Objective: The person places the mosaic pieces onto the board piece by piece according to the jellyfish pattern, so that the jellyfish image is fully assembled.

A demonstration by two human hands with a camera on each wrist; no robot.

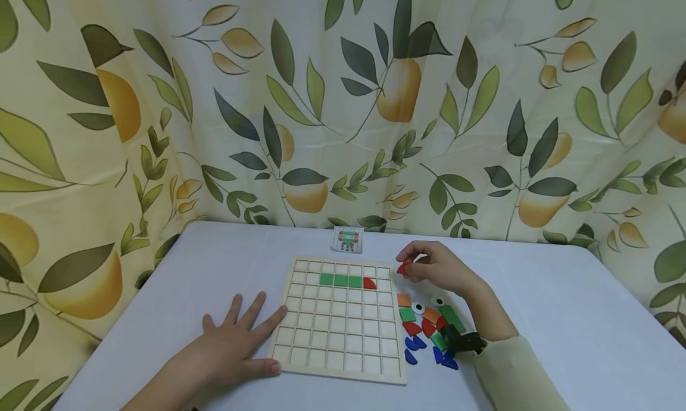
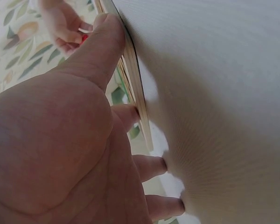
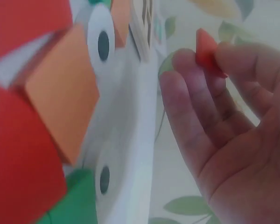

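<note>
A wooden grid board (image 1: 343, 380) lies on the white table. In its second row sit several green squares (image 1: 340, 280) with a red quarter-circle piece (image 1: 369, 283) at their right end. My left hand (image 1: 230, 345) rests with spread fingers at the board's left edge; its thumb and index fingertip touch the frame. Beyond the board's upper right corner, my right hand (image 1: 436, 268) pinches a red piece (image 3: 207, 53) between thumb and fingers, held above the table in the right wrist view. The fingers partly cover that piece.
Right of the board lie loose pieces: an orange square (image 1: 404, 301), white eye discs (image 1: 418, 308), red pieces (image 1: 411, 329), green pieces (image 1: 452, 318) and blue pieces (image 1: 411, 356). A small pattern card (image 1: 348, 239) stands behind the board. A leaf-printed curtain (image 1: 343, 131) hangs behind the table.
</note>
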